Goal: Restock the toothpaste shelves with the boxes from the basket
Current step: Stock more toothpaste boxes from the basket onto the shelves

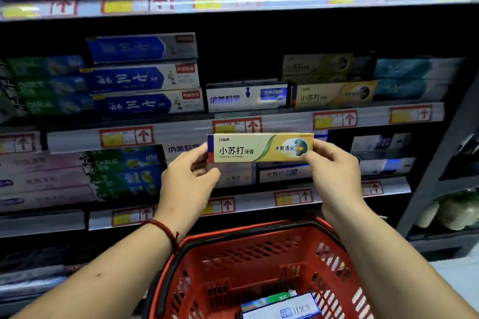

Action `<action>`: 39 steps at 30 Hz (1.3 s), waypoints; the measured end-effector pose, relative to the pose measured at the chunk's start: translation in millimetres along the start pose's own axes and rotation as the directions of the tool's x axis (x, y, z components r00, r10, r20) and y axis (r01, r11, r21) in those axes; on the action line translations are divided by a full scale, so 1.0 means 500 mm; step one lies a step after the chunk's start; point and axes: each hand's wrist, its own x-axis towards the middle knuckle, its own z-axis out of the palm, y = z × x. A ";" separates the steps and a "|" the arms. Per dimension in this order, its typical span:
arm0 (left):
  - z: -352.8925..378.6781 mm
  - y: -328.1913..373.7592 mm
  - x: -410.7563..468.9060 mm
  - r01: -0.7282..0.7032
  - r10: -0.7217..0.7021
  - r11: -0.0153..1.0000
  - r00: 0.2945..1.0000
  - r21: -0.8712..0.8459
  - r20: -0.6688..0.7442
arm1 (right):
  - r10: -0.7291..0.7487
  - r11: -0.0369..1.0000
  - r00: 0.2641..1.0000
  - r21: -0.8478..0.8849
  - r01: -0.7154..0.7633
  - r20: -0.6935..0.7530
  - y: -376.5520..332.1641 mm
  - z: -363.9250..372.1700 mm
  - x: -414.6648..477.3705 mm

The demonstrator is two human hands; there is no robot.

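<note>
At 6 o'clock, nearest to us, sits the red basket (259, 261), with a few boxes (280, 305) lying flat at its bottom, a blue-and-white one on top and a green one partly under it. Our two forearms reach over it from 7 and 5 o'clock; the left wrist wears a red cord (166, 232).

At the centre we hold a yellow box (259, 147) level, long side across, printed face towards us. Our left hand (186, 184) pinches its blue left end, thumb in front and fingers curled behind. Our right hand (334, 173) pinches the right end the same way. The box is in the air in front of the shelves, clear of them, just below a red-framed price tag (237, 125) on the middle rail (181, 128).

At 1 o'clock from the held box, matching yellow packs (329, 96) lie stacked on the shelf above the rail. At 11 o'clock stands a stack of blue packs (140, 80). At 9 o'clock, on the lower shelf, are green packs (121, 171).
</note>
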 end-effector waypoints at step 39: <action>0.355 0.253 0.208 -0.103 0.105 0.961 0.994 0.255 0.005 | -0.049 0.981 0.994 -0.189 0.029 -0.100 -0.098 -0.171 0.388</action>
